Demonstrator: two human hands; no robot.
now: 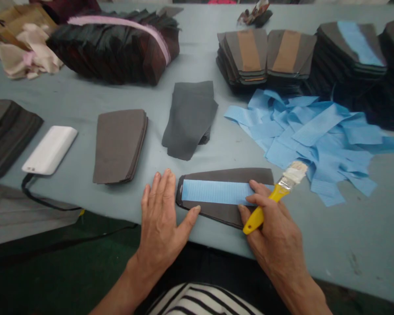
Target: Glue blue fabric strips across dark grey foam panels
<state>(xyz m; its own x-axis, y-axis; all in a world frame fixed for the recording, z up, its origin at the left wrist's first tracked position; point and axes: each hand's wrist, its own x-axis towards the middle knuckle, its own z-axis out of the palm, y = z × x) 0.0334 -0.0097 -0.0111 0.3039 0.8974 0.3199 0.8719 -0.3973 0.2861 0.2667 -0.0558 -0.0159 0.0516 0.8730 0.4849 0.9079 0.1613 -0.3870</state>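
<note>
A dark grey-brown fabric piece [223, 175] lies along the table's near edge, with a light blue strip [213, 191] running lengthwise over its middle. My left hand [164, 218] rests flat at the piece's left end, fingers stretched out, thumb on its lower edge. Tucked in my right hand [274, 227] is a paintbrush [265, 208] with a yellow handle, its whitish bristles pointing up and right. Fingertips of that same hand touch the right part of the blue strip. The strip's right end is partly hidden behind the fingers and brush.
Loose blue strips [321, 127] are heaped at right. Behind stand stacked dark pieces [243, 52] with brown or blue strips. A brown stack [120, 146], dark grey pieces [192, 116], a white power bank [51, 148] with a black cable, and a tied dark bundle [114, 48] surround the work.
</note>
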